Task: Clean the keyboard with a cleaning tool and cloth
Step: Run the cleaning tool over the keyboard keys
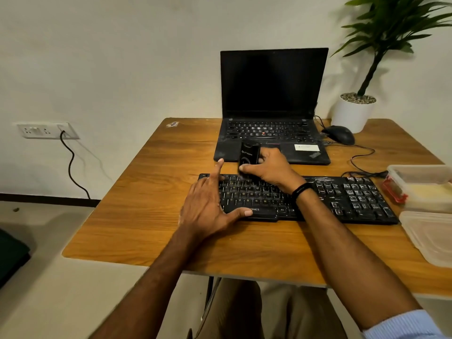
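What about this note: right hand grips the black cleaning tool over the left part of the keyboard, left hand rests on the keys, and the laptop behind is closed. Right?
One error: the laptop is open, dark screen upright, as the head view shows. Otherwise yes: the right hand grips the cleaning tool over the left part of the keyboard, the left hand rests on the keys.

An open laptop [272,106] (screen dark) sits at upper centre on the wooden table [146,192]. Right of it lie a mouse [341,134] and a potted plant [353,115]. Plastic containers [425,187] fill the right edge; a wall socket [46,130] sits far left.
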